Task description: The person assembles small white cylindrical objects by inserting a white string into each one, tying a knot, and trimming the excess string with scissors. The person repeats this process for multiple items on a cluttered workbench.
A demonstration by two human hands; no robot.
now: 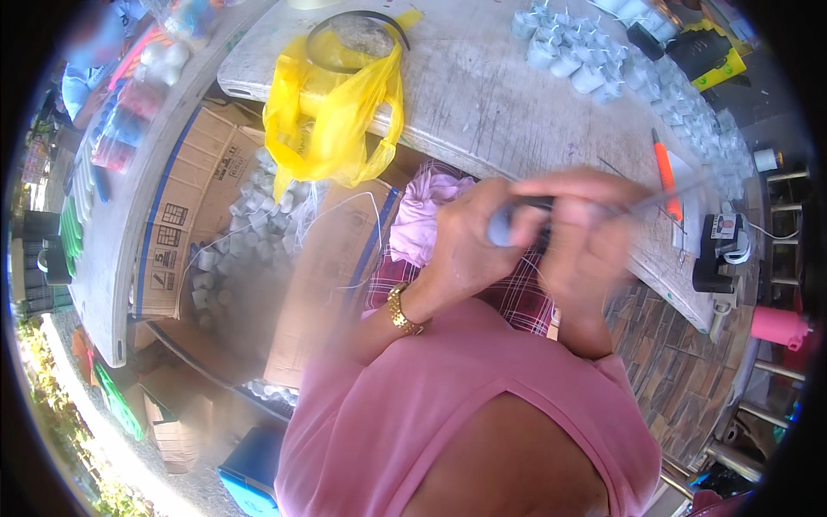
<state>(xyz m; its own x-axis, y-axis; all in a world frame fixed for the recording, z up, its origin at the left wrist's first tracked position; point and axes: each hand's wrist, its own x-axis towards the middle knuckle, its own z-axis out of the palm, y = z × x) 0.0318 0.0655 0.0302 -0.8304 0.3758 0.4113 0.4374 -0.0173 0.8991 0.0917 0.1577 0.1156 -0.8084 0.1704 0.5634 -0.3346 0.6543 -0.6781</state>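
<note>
My left hand [469,246], with a gold watch on its wrist, is closed around a small pale blue-grey candle [500,227] in front of my chest. Against it, my right hand [587,241] is smeared by motion. A thin, dark, rod-like tool [668,196] sticks out of its far right side; its kind is too blurred to tell. Below the hands lie a pink cloth [422,214] and a red plaid cloth [517,297] over my lap. A white string [376,226] loops across the box to the left.
A cardboard box [200,172] at left holds many small grey-white candles [250,215]. On the white table [474,77] lie a yellow plastic bag [345,121], a black ring [403,33], rows of wicked candles [586,76] and an orange-handled tool [663,168]. Colourful bags [129,121] line another table.
</note>
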